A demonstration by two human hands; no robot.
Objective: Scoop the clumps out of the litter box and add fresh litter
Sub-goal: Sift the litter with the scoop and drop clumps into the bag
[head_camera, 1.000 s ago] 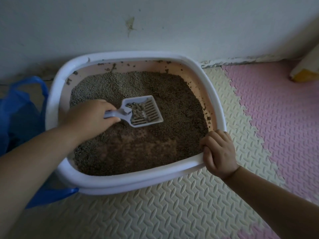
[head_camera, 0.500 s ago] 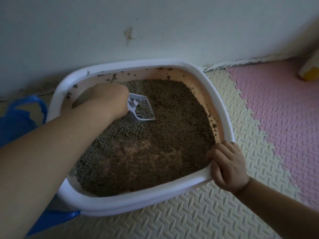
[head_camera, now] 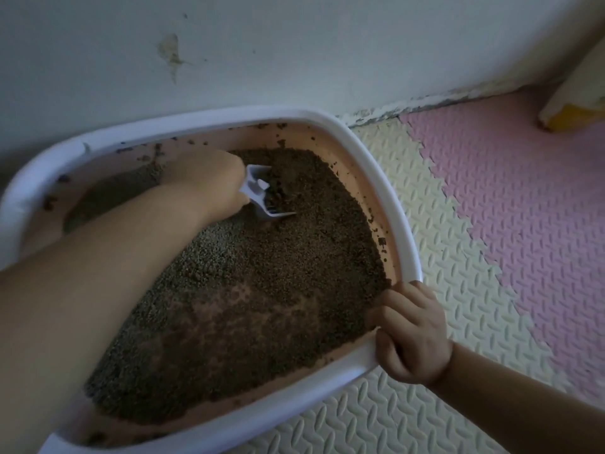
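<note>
A white-rimmed litter box (head_camera: pixel 379 158) with pink inner walls sits against the wall, filled with grey-brown litter (head_camera: pixel 262 306). A bare pink patch of the box floor shows through the litter near the front. My left hand (head_camera: pixel 209 181) grips the handle of a pale slotted scoop (head_camera: pixel 262 194), whose blade is dug into the litter at the back of the box. My right hand (head_camera: pixel 409 335) curls over the box's front right rim and holds it. Clumps cannot be told apart from loose litter.
Cream foam floor tiles (head_camera: pixel 442 231) and pink foam floor tiles (head_camera: pixel 523 191) lie to the right of the box. A white and yellow object (head_camera: pixel 576 103) rests at the far right by the wall. Litter bits stick to the box's inner walls.
My left hand has carried the scoop from the box's middle to the back and pushed its blade into the litter. The view moved closer; my right hand stays on the rim.
</note>
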